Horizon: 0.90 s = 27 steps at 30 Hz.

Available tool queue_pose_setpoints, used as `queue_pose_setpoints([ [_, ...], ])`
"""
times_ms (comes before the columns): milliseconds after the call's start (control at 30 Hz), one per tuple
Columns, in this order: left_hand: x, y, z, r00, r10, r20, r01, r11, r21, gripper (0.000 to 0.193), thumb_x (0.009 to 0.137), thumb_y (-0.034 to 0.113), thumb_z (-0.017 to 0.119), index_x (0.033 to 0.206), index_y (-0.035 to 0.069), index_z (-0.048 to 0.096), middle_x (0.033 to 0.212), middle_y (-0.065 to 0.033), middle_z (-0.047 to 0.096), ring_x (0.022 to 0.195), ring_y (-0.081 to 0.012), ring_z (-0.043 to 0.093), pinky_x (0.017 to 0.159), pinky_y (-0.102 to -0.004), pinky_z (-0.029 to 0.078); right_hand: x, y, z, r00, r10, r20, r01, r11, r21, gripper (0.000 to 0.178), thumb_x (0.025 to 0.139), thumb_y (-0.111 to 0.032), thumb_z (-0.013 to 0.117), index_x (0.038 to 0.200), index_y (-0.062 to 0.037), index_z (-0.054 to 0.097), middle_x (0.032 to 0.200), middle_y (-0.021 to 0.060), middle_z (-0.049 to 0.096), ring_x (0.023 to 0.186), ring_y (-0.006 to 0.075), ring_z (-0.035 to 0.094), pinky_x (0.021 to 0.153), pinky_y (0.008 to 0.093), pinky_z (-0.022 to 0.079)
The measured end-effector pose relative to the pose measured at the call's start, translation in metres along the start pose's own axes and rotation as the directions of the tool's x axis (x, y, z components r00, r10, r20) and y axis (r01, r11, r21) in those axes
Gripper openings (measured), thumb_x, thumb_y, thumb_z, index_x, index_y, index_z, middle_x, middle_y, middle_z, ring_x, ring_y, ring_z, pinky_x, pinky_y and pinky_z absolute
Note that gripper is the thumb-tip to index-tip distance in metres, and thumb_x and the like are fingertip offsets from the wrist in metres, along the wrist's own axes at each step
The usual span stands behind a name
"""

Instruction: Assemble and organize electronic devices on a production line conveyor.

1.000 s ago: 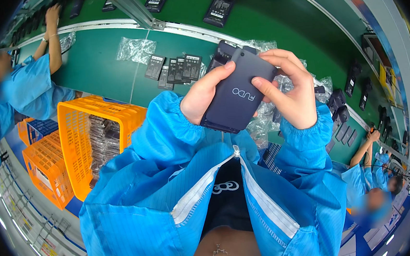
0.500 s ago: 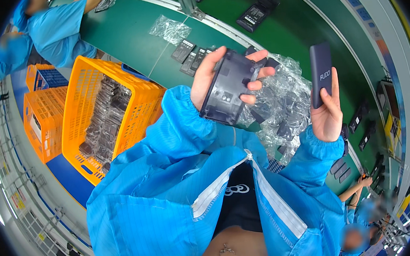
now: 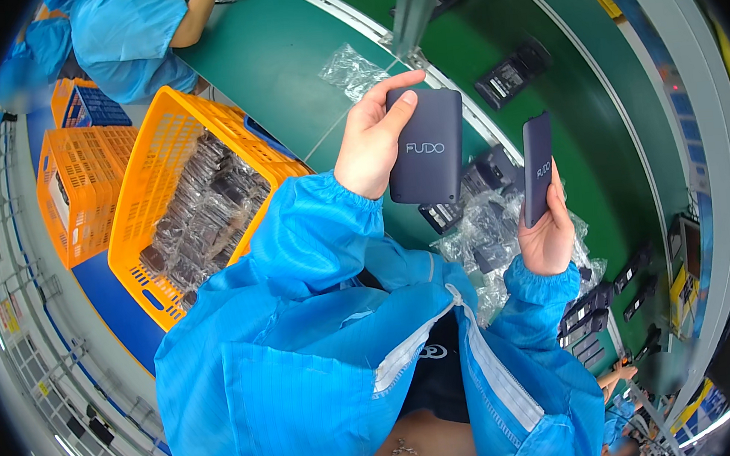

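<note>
One perforated orange crate (image 3: 80,199) stands at the far left, a blue crate (image 3: 98,107) just behind it, and a co-worker's light-blue sleeve (image 3: 131,32) shows above. Next comes a larger yellow-orange crate (image 3: 154,163), tilted in the view and heaped with dark flat pieces in clear wrapping (image 3: 209,210). Beyond it runs a green worktop (image 3: 263,73), where a crumpled clear plastic bag (image 3: 353,73) lies. The left hand (image 3: 371,142) grips a dark rectangular cover (image 3: 426,154) by its upper left part, thumb pressed on the face with the pale lettering and one finger stretched along the top edge; the other fingers are hidden. The cover is held up above the worktop, its rounded corners turned to the camera. Below and to its right lie a dark handheld device (image 3: 485,171) and a pile of clear plastic bags (image 3: 503,243) with dark pieces among them. Farther off, another dark device (image 3: 512,77) lies on the green surface past the metal rail. Over the pile, the right hand (image 3: 549,243) holds a second dark cover (image 3: 537,171) upright by its lower end, turned nearly edge-on.
</note>
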State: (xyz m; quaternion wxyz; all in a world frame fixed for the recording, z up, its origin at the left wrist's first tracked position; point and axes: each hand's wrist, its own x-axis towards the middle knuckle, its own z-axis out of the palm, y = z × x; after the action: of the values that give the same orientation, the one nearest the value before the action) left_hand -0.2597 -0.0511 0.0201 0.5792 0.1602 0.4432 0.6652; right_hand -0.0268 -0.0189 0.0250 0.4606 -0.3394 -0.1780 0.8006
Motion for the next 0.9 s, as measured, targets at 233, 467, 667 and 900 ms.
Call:
queue_pose_setpoints([
  [233, 0.037, 0.035, -0.033, 0.998, -0.036, -0.060, 0.035, 0.999, -0.024, 0.033, 0.091, 0.010, 0.037, 0.121, 0.001, 0.046, 0.097, -0.0088, 0.059, 0.086, -0.0140, 0.059, 0.076, -0.0253, 0.049, 0.048, 0.014, 0.014, 0.988, 0.070, 0.140, -0.085, 0.991, 0.104, 0.048, 0.091, -0.007, 0.034, 0.137, -0.0035, 0.021, 0.133, 0.0113, 0.040, 0.113, 0.0199, 0.050, 0.089, 0.0289, 0.047],
  [467, 0.059, 0.039, -0.050, 0.992, -0.088, -0.093, 0.078, 0.992, -0.101, 0.035, 0.091, 0.014, 0.039, 0.125, 0.004, 0.044, 0.105, -0.0117, 0.057, 0.091, -0.0179, 0.059, 0.076, -0.0301, 0.050, 0.065, 0.024, 0.024, 0.990, 0.138, -0.019, -0.133, 0.978, 0.162, 0.057, 0.087, -0.003, 0.040, 0.139, -0.0111, 0.020, 0.128, 0.0096, 0.044, 0.098, 0.0153, 0.058, 0.079, 0.0263, 0.052],
  [667, 0.068, -0.032, -0.133, 0.882, -0.337, 0.328, 0.394, 0.148, -0.907, 0.036, 0.089, 0.018, 0.046, 0.124, 0.009, 0.039, 0.115, -0.0106, 0.050, 0.069, -0.0148, 0.048, 0.054, -0.0251, 0.042, 0.070, 0.047, 0.007, 0.948, 0.316, 0.044, -0.312, 0.888, 0.337, 0.065, 0.084, -0.003, 0.047, 0.138, -0.0292, 0.023, 0.117, 0.0110, 0.051, 0.085, 0.0168, 0.060, 0.066, 0.0289, 0.055],
  [900, 0.140, 0.025, -0.145, 0.888, -0.457, 0.039, 0.305, 0.524, -0.795, 0.040, 0.079, 0.043, 0.058, 0.096, 0.008, 0.052, 0.089, -0.0139, 0.051, 0.060, -0.0144, 0.043, 0.042, -0.0216, 0.032, 0.083, 0.060, -0.010, 0.952, 0.306, -0.011, -0.249, 0.795, 0.553, 0.052, 0.086, -0.009, 0.050, 0.134, -0.0241, 0.034, 0.108, 0.0057, 0.047, 0.090, 0.0147, 0.054, 0.072, 0.0298, 0.054],
])
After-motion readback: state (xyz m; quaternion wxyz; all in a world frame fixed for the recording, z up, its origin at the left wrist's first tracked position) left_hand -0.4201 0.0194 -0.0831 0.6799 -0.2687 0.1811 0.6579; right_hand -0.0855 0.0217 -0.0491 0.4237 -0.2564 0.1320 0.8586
